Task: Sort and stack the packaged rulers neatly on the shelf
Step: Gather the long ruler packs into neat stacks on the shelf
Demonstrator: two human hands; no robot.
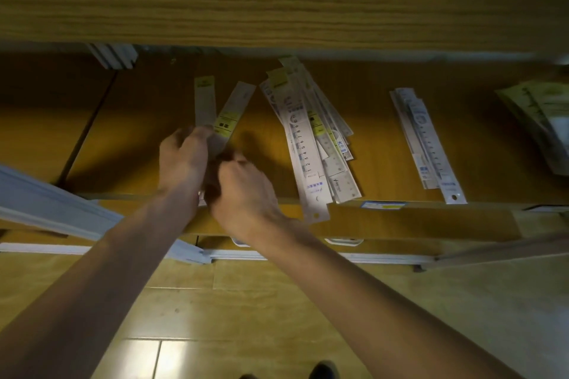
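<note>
Two packaged rulers [215,114] held over the middle-left of the wooden shelf [385,144], long axes near-to-far: the left one points straight away, the right one leans far-right, so they fan out in a narrow V from the hands. Their near ends are hidden inside the grip; only the far halves with yellow labels show. Left hand [181,160] has fingers curled round the rulers' near ends. Right hand [243,191] is bunched just beside it, touching it, fingers curled toward the same bundle; its fingertips are blocked by the knuckles, so cannot tell what exactly it pinches. Right of the hands, a loose pile of packaged rulers [314,138] lies splayed, long axes roughly near-to-far with far ends tilted left; the longest one overhangs the shelf's near edge. Further right, well apart, a smaller stack of rulers [426,141] lies tidier with the same tilt. At the far right edge, some greenish packets [535,114] are cut off by the frame and blurred. Upper shelf board [277,15] hides the back of the shelf. White slats [114,54] poke out under it at far left. Print on the packaging is mostly unreadable.
</note>
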